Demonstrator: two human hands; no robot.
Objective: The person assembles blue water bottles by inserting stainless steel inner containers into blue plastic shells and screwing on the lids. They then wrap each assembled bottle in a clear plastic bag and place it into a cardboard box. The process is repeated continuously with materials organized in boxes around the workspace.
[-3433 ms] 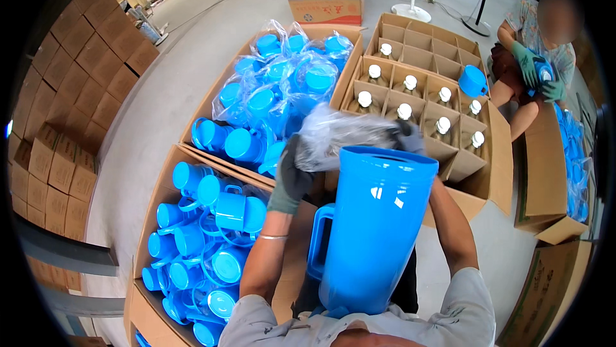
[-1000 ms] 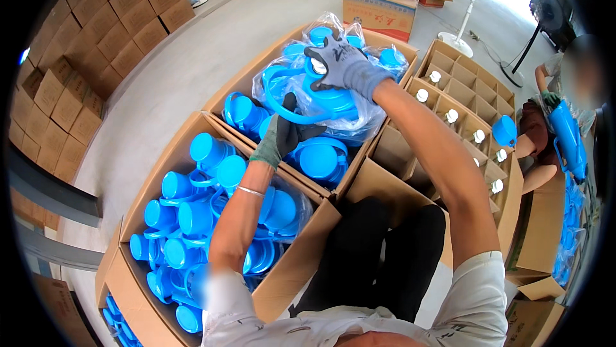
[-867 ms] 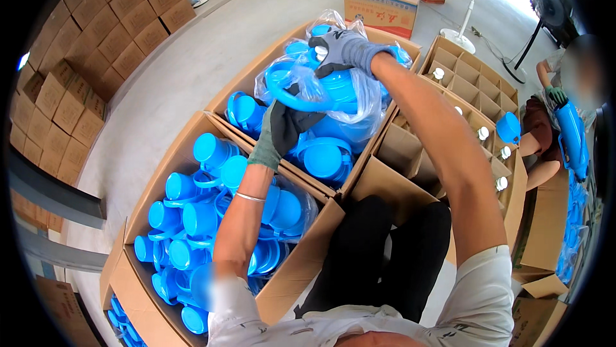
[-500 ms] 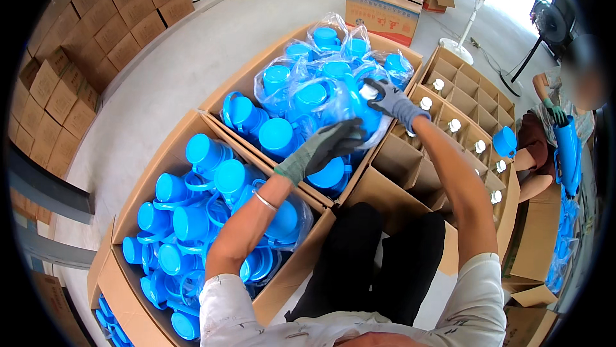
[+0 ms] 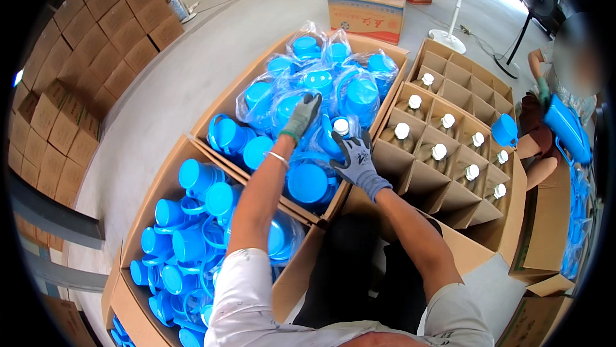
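Note:
My right hand, in a grey glove, curls its fingers and thumb against a blue flask with a white stopper. This flask stands among blue lidded flasks in the middle carton. Just left of it, my gloved left hand reaches over the clear plastic wrap, its fingers stretched out. The wrapped flasks partly hide what its fingertips touch. Most of the flasks there wear blue cup lids, such as the large one near the carton's front corner.
To the right, a divided carton holds several white-capped bottles. A blue cup is at its far side. Another carton of blue flasks stands left. A co-worker at far right holds a blue flask body. Fans and stacked cartons stand beyond.
My right hand has come down and nearer with the white-stoppered flask, which now sits lower in the carton. My left hand has moved away over the wrapped flasks. The view has shifted slightly.

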